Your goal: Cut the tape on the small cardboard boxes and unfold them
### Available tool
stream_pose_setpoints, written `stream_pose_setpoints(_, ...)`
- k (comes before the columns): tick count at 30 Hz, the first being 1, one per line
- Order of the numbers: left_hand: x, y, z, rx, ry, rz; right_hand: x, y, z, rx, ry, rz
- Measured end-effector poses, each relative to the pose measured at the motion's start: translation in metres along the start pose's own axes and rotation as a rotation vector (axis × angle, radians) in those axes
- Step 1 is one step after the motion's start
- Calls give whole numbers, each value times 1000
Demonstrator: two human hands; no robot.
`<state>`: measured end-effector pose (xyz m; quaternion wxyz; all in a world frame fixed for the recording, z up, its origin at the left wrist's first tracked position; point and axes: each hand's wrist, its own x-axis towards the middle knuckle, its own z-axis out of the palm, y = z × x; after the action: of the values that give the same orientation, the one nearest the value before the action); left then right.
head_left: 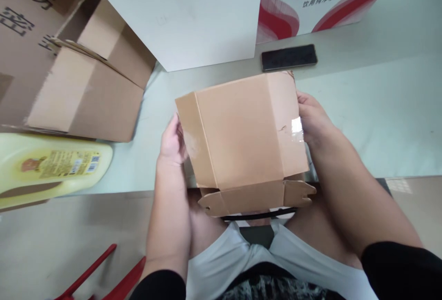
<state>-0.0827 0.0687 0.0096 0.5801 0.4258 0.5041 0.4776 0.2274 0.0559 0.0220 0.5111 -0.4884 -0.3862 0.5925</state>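
Observation:
Between my two hands is a brown cardboard box, held over the front edge of the table. A flap with notched tabs hangs out along its near side, and a piece of shiny clear tape sticks to its right panel. My left hand grips the left side, fingers partly hidden behind the cardboard. My right hand holds the right side near the tape, with its fingertips out of sight behind the box.
A black phone lies beyond the box, before a white carton and a red-and-white carton. Open cardboard boxes and a yellow bottle stand at left. A red plastic piece shows below the table.

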Motion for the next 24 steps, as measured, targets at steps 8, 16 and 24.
stream_pose_setpoints(8,2,1,1,-82,43,-49,2,6,-14,88,41,80)
stream_pose_setpoints(16,36,-7,16,-493,406,74,-27,1,-7,135,-100,138)
stream_pose_setpoints(24,24,-2,56,-353,179,-157,-78,19,-19,24,425,60)
